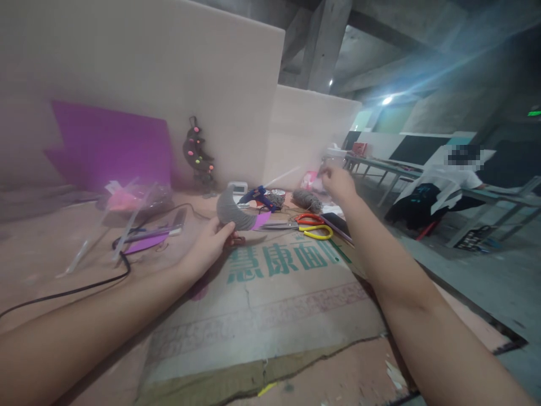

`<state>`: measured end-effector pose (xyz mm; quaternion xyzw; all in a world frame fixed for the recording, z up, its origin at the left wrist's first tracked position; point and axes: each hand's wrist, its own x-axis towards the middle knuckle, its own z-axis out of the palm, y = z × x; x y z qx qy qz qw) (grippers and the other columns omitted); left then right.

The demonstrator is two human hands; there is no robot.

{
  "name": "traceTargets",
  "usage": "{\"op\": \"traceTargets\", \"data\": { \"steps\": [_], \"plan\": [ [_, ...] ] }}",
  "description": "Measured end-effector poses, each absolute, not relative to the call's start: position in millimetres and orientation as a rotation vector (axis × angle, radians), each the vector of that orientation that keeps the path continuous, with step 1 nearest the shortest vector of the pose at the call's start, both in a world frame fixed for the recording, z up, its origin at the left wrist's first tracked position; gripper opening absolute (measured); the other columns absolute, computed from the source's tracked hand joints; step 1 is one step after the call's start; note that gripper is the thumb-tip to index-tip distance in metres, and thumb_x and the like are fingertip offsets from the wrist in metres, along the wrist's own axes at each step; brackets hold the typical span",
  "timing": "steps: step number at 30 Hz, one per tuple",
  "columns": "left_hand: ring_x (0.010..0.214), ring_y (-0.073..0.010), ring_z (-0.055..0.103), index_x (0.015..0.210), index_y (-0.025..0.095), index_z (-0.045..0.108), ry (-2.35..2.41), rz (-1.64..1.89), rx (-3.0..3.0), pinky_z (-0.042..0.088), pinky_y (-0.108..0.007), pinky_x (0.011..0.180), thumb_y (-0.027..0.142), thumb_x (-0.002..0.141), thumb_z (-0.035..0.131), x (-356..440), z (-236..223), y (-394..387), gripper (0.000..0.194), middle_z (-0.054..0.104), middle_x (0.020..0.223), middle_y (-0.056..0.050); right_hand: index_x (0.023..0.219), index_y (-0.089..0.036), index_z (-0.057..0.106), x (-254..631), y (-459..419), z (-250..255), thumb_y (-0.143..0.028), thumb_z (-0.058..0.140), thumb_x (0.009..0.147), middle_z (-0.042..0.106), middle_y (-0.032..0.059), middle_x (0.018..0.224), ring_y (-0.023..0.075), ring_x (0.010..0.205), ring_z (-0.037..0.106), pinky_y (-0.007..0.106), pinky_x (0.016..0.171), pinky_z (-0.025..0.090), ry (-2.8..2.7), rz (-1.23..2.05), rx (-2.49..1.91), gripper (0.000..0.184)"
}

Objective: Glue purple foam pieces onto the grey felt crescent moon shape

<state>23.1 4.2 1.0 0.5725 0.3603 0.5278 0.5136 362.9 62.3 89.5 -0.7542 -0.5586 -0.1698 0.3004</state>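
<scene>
My left hand is closed on a grey crescent-shaped piece, wrapped in grey yarn, and holds it just above the flattened cardboard. My right hand is raised further back on the right, its fingers pinched together on something too thin to make out, possibly a strand of yarn. A clump of grey yarn lies on the table under that hand. A blue glue gun rests behind the crescent. Scissors with yellow and orange handles lie between my hands.
A purple sheet leans on white foam boards at the back, beside a dark decorated crescent. Clear glue sticks and a black cable lie left. A dark phone lies right. Another person sits at distant tables.
</scene>
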Motion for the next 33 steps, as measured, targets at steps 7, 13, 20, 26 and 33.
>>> {"op": "traceTargets", "data": {
  "steps": [7,13,20,26,33],
  "plan": [
    [0.055,-0.0118,0.056,0.077,0.017,0.054,0.888,1.252,1.349,0.046,-0.022,0.053,0.031,0.073,0.063,24,1,4,0.017,0.056,0.06,0.003,0.123,-0.016,0.057,383,84,19,-0.037,0.07,0.073,0.068,0.0166,0.11,0.0304,0.096,0.064,0.037,0.083,0.047,-1.61,-0.226,-2.155,0.055],
    [0.054,-0.0115,0.056,0.077,0.017,0.053,0.867,1.241,1.364,0.046,-0.022,0.054,0.033,0.072,0.064,24,-2,5,0.02,0.055,0.06,0.004,0.117,-0.014,0.06,386,84,8,-0.026,0.059,0.082,0.068,0.018,0.108,0.0275,0.098,0.063,0.033,0.084,0.044,-1.558,-0.288,-2.14,0.037],
    [0.051,-0.009,0.051,0.077,0.017,0.053,0.865,1.239,1.401,0.044,-0.02,0.051,0.032,0.074,0.062,24,-2,5,0.018,0.054,0.059,0.004,0.105,-0.014,0.066,389,84,40,-0.022,0.047,0.088,0.069,0.0151,0.105,0.0247,0.097,0.062,0.032,0.083,0.044,-1.424,-0.389,-2.075,0.027],
    [0.052,-0.0106,0.052,0.078,0.017,0.054,0.853,1.232,1.434,0.045,-0.022,0.052,0.032,0.075,0.062,22,-4,9,0.017,0.054,0.058,0.004,0.109,-0.009,0.064,388,79,62,-0.031,0.037,0.093,0.07,0.0148,0.098,0.0217,0.089,0.063,0.029,0.077,0.045,-1.491,-0.33,-2.021,0.038],
    [0.056,-0.01,0.054,0.082,0.017,0.055,0.839,1.302,1.296,0.045,-0.019,0.053,0.03,0.078,0.06,22,-3,4,0.015,0.056,0.062,0.004,0.077,-0.015,0.071,349,77,56,-0.033,0.062,0.081,0.071,0.0036,0.067,0.0146,0.061,0.062,0.023,0.063,0.046,-2.005,0.029,-1.919,0.021]
  ]
}}
